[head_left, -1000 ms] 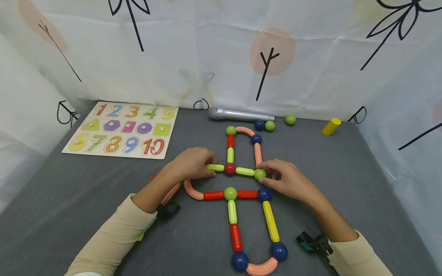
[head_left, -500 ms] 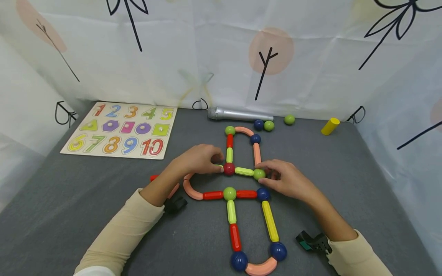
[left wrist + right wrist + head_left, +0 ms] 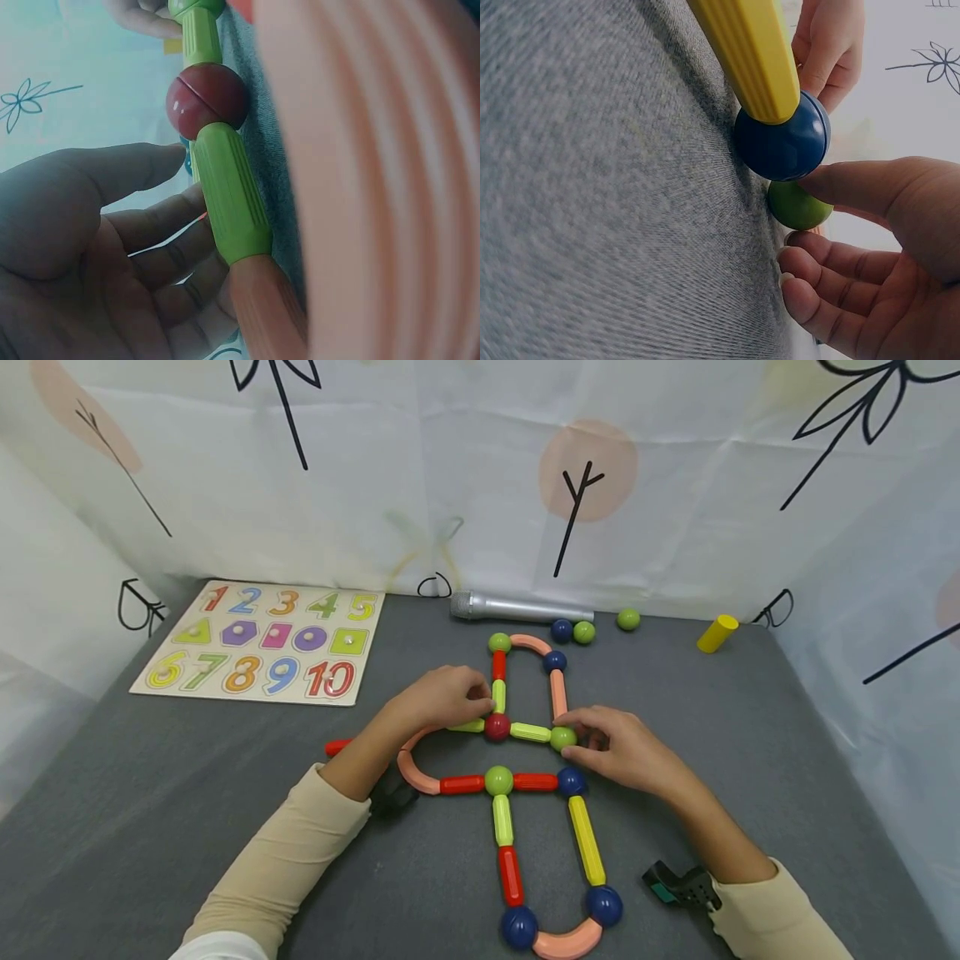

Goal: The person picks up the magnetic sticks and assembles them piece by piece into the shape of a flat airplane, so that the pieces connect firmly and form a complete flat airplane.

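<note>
Magnetic sticks and balls form a figure on the grey cloth. My left hand (image 3: 448, 695) has its thumb and finger tips at the left side of the upright light-green stick (image 3: 498, 696), above the red ball (image 3: 497, 727). In the left wrist view its fingers are loosely bent beside the level green stick (image 3: 231, 191), which meets an orange piece (image 3: 264, 307). My right hand (image 3: 618, 747) pinches the green ball (image 3: 563, 739) at the right corner; in the right wrist view that ball (image 3: 799, 206) is partly behind a blue ball (image 3: 780, 139).
A number puzzle board (image 3: 258, 643) lies back left. A silver microphone (image 3: 525, 608), loose balls (image 3: 628, 619) and a yellow cylinder (image 3: 717, 633) lie along the back. Nearer, a lower loop includes a yellow stick (image 3: 587, 841) and blue balls (image 3: 604, 906). A red piece (image 3: 337, 747) shows by my left forearm.
My left hand has moved right and away from me, from the level green stick left of the red ball to the upright one. My right hand has stayed at the green ball.
</note>
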Demonstrator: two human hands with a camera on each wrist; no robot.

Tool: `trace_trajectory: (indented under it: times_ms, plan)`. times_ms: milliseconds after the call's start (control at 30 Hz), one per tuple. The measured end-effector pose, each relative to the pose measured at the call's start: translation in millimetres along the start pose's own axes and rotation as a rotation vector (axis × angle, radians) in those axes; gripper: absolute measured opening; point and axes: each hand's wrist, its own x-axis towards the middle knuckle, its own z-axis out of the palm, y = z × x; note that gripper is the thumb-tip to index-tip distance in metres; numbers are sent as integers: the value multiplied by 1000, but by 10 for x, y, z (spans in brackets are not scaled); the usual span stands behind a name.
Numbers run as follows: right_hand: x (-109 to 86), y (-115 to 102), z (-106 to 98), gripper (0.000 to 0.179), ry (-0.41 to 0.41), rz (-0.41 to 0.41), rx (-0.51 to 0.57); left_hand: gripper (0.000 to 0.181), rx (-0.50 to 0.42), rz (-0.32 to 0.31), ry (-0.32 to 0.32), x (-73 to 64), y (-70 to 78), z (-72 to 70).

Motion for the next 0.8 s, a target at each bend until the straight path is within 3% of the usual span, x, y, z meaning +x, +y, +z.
trace_trajectory:
  times_ms: [167,300,433,567,667,800]
  plan:
    - [7,2,-2,35,0,6,-4,20,61,-31,15,65,33,-14]
    - [7,8,1,35,-2,4,0,32,75,-95,49,165,62,-40]
    - [-4,8,-13,35,-3,1,3,49,39,-163,90,329,85,-74]
    - [40,-18,-91,30,1,-4,-4,55,35,-160,100,530,59,-150]
    - [217,-106,-194,26,-8,23,-9,67,51,-127,82,655,1,-205]
    - [669,-257,-264,27,-92,145,-20,66,96,-53,76,777,-80,-223]
